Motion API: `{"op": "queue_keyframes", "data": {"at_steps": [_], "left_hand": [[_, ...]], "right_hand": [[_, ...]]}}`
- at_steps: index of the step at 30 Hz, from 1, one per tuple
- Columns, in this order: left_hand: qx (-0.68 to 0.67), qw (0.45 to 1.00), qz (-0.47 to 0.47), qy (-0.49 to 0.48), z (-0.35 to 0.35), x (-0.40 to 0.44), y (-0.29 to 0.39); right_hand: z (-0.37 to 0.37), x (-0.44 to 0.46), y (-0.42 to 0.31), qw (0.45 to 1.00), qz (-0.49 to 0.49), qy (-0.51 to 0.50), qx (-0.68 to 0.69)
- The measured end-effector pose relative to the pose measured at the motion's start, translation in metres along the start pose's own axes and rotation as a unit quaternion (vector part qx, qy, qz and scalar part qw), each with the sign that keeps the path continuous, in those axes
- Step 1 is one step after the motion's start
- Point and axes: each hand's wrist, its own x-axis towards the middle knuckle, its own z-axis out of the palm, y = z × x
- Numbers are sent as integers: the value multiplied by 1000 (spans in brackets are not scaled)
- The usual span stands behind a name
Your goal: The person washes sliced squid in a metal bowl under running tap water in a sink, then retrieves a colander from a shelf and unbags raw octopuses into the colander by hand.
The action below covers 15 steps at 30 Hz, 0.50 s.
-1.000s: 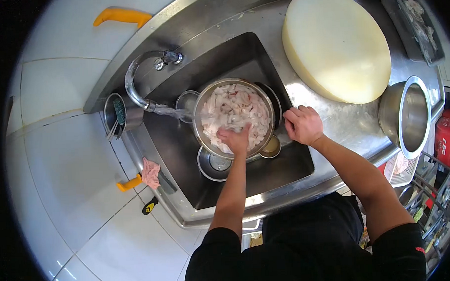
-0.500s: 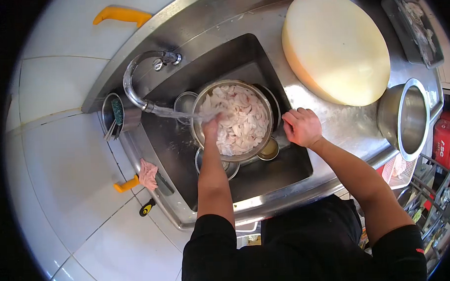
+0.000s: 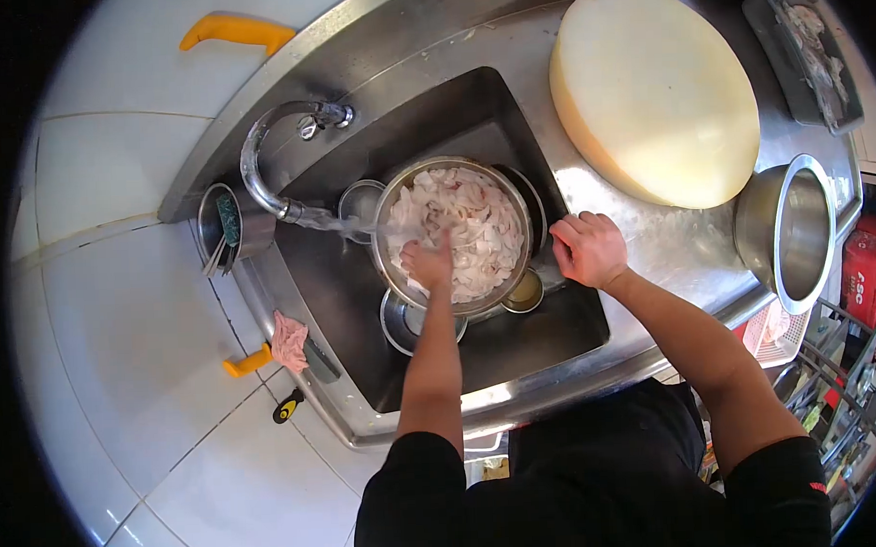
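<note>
In the sink (image 3: 518,343), a round metal bowl (image 3: 520,189) is heaped with wet, white, pink-edged slices that look like raw seafood (image 3: 480,238); I cannot tell the exact kind. My left hand (image 3: 428,262) reaches into the near left of the heap, thumb and fingers apart, fingertips partly hidden among the slices. Water from the curved tap (image 3: 260,149) runs into the bowl just beyond this hand. My right hand (image 3: 592,249) rests on the sink's right edge with its fingers curled in and nothing visible in them.
A thick round cutting board (image 3: 654,92) lies on the right counter, near an upright-tilted steel pot (image 3: 784,232) and a grey tray (image 3: 787,59). Smaller bowls (image 3: 393,323) sit under the big one. Yellow-handled knives (image 3: 237,30), a pink cloth (image 3: 289,338) and a utensil holder (image 3: 253,222) line the left.
My left hand has moved slightly right and toward me, out of the water stream, across the slices. My right hand stays on the sink edge.
</note>
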Motion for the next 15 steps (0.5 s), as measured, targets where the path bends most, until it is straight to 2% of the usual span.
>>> {"op": "queue_keyframes", "data": {"at_steps": [3,6,7,8,10,12,14,15], "left_hand": [[26,990,-27,-135,17,-29,1],[76,986,-30,-145,48,-3,-6],[55,979,-15,-197,54,13,-6],[35,968,0,-249,57,34,-7],[79,935,40,-345,59,64,-19],[198,878,98,-425,66,91,-25],[114,901,113,-403,76,94,-46],[59,928,97,-355,44,81,-35]], "right_hand": [[-2,1,-1,1000,-3,2,-2],[-2,1,-2,1000,2,-7,-3],[-2,2,-1,1000,1,-6,-3],[-3,4,0,1000,0,-5,-1],[-2,0,-4,1000,0,-6,4],[-2,1,-2,1000,-2,0,-1],[0,-1,0,1000,-1,-4,-6],[1,-1,0,1000,-1,-6,-7]]}}
